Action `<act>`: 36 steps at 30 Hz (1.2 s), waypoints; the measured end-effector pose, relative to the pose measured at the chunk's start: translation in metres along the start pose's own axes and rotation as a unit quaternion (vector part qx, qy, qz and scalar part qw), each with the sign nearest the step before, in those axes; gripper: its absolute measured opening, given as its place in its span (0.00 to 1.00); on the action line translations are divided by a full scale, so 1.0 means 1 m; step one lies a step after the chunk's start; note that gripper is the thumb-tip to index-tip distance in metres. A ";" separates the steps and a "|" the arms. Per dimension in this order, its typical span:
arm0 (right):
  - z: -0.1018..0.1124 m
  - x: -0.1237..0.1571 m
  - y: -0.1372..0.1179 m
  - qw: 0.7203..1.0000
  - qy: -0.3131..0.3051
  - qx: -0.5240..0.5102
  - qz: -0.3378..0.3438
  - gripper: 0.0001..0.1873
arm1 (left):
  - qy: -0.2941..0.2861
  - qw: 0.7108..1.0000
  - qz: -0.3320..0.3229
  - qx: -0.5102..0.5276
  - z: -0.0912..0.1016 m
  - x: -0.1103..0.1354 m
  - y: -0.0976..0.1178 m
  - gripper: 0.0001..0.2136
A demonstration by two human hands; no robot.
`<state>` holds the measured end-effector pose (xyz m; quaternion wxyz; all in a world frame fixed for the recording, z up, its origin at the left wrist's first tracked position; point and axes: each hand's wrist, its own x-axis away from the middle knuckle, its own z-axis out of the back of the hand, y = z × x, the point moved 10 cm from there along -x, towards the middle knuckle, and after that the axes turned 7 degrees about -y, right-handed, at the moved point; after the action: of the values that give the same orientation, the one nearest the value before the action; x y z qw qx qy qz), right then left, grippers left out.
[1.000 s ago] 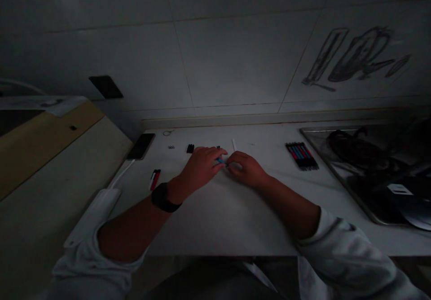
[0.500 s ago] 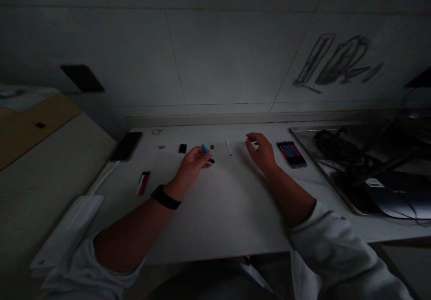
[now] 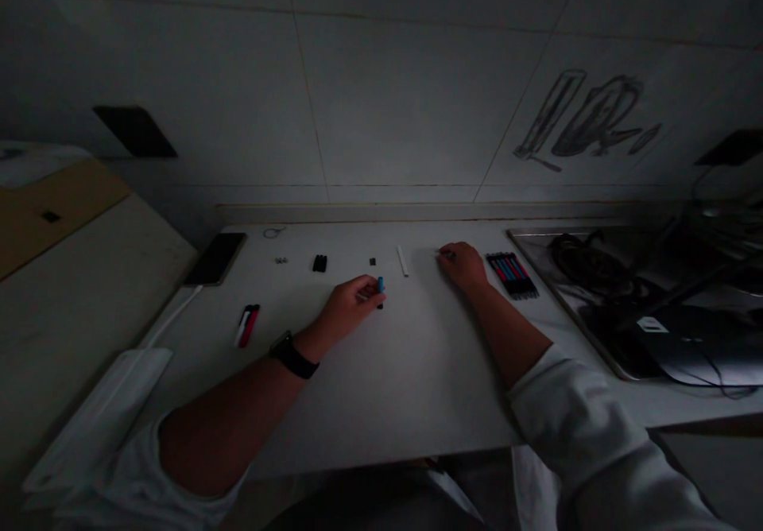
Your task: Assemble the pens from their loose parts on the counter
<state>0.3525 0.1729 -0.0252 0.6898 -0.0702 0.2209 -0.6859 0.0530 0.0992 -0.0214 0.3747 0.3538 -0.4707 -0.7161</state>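
Note:
My left hand [image 3: 349,302] is closed on a short blue-and-black pen barrel [image 3: 380,284], held almost upright between thumb and fingers above the counter. My right hand [image 3: 464,265] is down at the countertop, fingertips pinched together; anything between them is too small to make out. Between the hands lies a thin white tube [image 3: 403,261], with tiny black pieces [image 3: 373,261] to its left. Farther left are several black pen parts [image 3: 320,263] and some tiny pale pieces [image 3: 281,261]. A row of assembled-looking red, blue and black pens [image 3: 511,275] rests right of my right hand.
A red and a white pen piece [image 3: 247,326] lie at left. Beyond them are a phone [image 3: 215,259] with a white cable and a white power strip [image 3: 104,416]. A gas stove [image 3: 587,292] bounds the right side; a tiled wall [image 3: 405,118] stands behind.
My left hand has shifted slightly right and down, turning the blue barrel upright. My right hand has lowered to the counter, its fingers closing from an apart position.

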 end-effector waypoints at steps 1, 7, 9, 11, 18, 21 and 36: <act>0.002 0.000 0.000 1.000 0.006 -0.003 -0.004 0.12 | -0.003 1.000 -0.004 0.000 0.000 0.000 0.001 0.08; 0.029 0.010 -0.002 0.990 0.091 -0.105 -0.027 0.10 | 0.008 1.000 -0.022 -0.016 0.003 0.002 0.008 0.08; 0.033 0.017 -0.018 0.980 0.094 -0.173 0.003 0.09 | 0.015 0.999 -0.028 -0.032 0.004 0.003 0.009 0.07; 0.032 0.026 -0.047 0.968 0.066 -0.236 0.058 0.09 | 0.016 0.998 -0.033 -0.046 0.004 0.004 0.010 0.07; 0.028 0.072 -0.151 0.934 -0.023 -0.247 0.258 0.07 | 0.021 0.993 -0.066 -0.093 0.004 0.007 0.024 0.06; 0.034 0.081 -0.164 0.928 -0.002 -0.243 0.284 0.08 | 0.026 0.989 -0.079 -0.119 0.005 0.007 0.031 0.05; 0.025 0.081 -0.169 0.923 -0.069 -0.280 0.256 0.14 | 0.009 0.981 -0.107 -0.161 -0.001 0.010 0.036 0.06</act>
<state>0.2045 0.0801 0.0476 0.8076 -0.2486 0.3665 -0.3895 0.0562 0.0806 0.0108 0.3519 0.3435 -0.3058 -0.8152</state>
